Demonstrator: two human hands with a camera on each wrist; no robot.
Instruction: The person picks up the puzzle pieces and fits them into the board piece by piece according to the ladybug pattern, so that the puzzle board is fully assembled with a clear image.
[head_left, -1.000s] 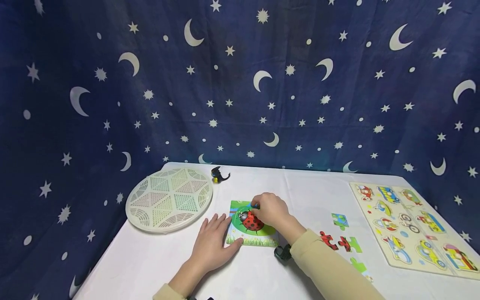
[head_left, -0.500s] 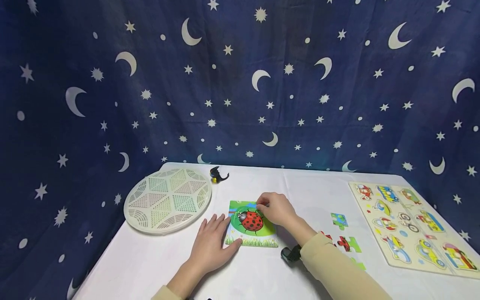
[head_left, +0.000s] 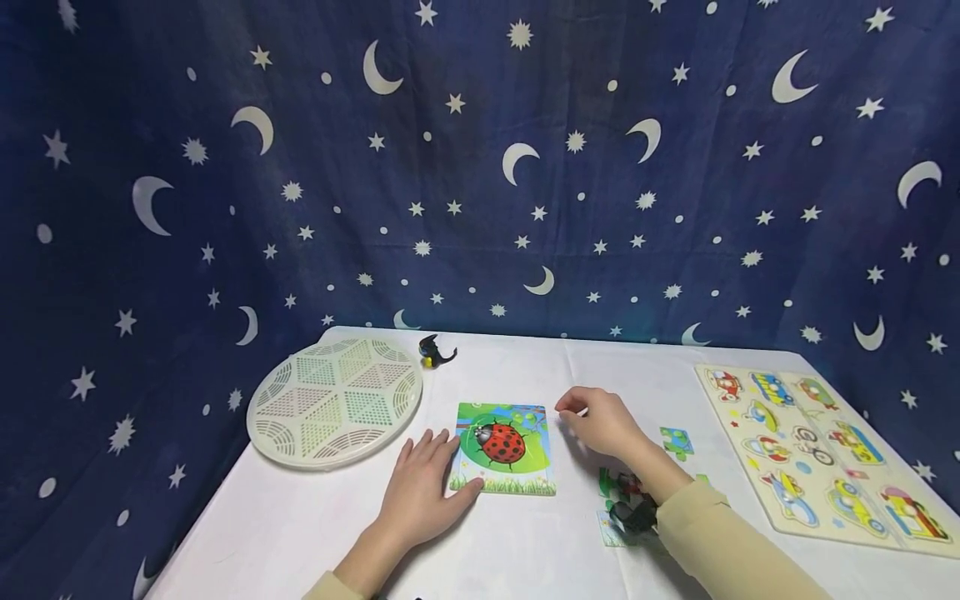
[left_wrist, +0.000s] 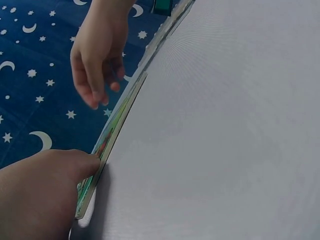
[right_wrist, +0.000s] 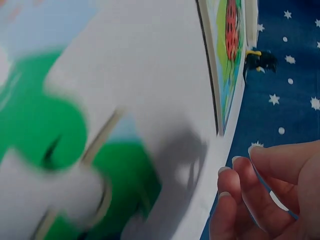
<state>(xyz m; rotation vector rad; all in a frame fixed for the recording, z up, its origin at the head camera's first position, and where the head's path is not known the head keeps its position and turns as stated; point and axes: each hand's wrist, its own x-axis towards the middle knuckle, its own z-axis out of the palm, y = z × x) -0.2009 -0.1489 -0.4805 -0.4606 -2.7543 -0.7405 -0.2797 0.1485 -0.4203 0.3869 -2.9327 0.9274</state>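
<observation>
Fingers (right_wrist: 247, 185), right hand (head_left: 602, 422): bent, seemingly aloft

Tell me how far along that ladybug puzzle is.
Looks done: the ladybug board lies flat on the table, picture showing; whether pieces are fitted is unclear. In hand: the left hand touches the board; the right hand hovers beside it, apparently holding nothing. Left, probably: the loose pieces lying to its right.
</observation>
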